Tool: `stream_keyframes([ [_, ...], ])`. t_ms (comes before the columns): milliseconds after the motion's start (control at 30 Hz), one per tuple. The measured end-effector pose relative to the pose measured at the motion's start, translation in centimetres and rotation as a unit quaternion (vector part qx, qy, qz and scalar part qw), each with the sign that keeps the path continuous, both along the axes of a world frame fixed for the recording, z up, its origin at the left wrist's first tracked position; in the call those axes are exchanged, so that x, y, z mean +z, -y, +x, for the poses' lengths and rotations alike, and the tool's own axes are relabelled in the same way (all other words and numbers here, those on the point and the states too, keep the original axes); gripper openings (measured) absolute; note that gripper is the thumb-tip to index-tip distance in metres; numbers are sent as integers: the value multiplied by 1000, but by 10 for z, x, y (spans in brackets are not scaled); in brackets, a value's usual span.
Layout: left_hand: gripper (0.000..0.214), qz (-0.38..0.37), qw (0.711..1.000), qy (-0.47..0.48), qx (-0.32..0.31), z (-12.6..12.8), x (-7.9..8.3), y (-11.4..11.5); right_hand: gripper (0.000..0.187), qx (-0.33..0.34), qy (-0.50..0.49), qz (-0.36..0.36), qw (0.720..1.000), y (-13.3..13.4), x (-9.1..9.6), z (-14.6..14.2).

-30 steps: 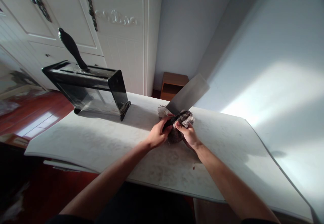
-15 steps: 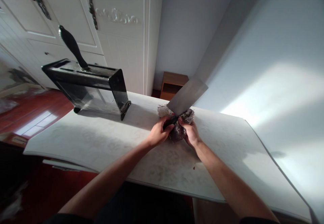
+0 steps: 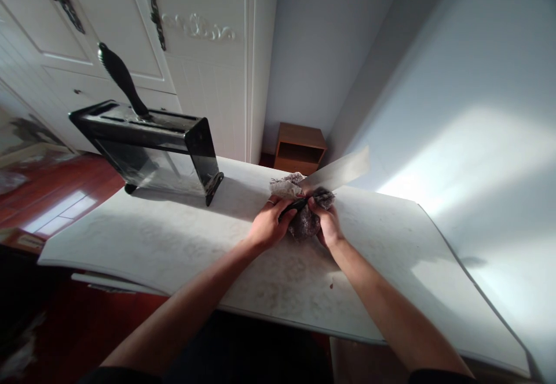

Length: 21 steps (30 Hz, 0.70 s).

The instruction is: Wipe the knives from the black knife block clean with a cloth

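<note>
My left hand (image 3: pixel 270 227) is closed round the black handle of a cleaver (image 3: pixel 336 173), whose broad steel blade slants up to the right above the white table (image 3: pixel 174 239). My right hand (image 3: pixel 328 225) grips a dark speckled cloth (image 3: pixel 304 225), bunched against the base of the blade by the handle. A paler part of the cloth (image 3: pixel 284 186) lies on the table just behind my hands. Both hands sit close together near the table's middle.
A black knife block (image 3: pixel 150 152) with clear sides stands at the back left of the table, one black-handled knife (image 3: pixel 119 80) sticking up from it. White cupboard doors rise behind it. A small wooden cabinet (image 3: pixel 302 147) stands on the floor by the wall. The wall runs along the right.
The cleaver blade has tipped lower and turned more edge-on, now pointing further to the right. My right hand has shifted the cloth slightly along the blade's base. The knife block has not moved.
</note>
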<state>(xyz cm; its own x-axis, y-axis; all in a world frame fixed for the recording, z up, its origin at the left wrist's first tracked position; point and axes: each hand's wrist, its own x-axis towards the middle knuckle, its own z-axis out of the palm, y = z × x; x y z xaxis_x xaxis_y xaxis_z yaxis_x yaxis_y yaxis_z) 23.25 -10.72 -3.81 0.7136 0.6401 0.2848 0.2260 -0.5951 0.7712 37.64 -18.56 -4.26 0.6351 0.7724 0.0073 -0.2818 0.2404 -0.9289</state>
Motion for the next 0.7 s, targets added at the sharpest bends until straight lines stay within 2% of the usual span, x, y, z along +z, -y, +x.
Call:
stream_keyframes([
  [133, 37, 23, 999, -36, -11, -4, 0, 0, 33, -23, 7, 3, 1000, -1, 0, -1],
  [367, 37, 15, 994, -101, -34, -8, -1, 2, 36, -57, -19, 21, 998, 1, 4, 0],
  [533, 31, -30, 993, -110, -20, -6, -4, 2, 36, -45, 2, 23, 999, 2, 6, 0],
  [700, 30, -72, 992, -83, -59, -4, -7, 1, 35, -6, 45, 17, 999, 5, 9, -6],
])
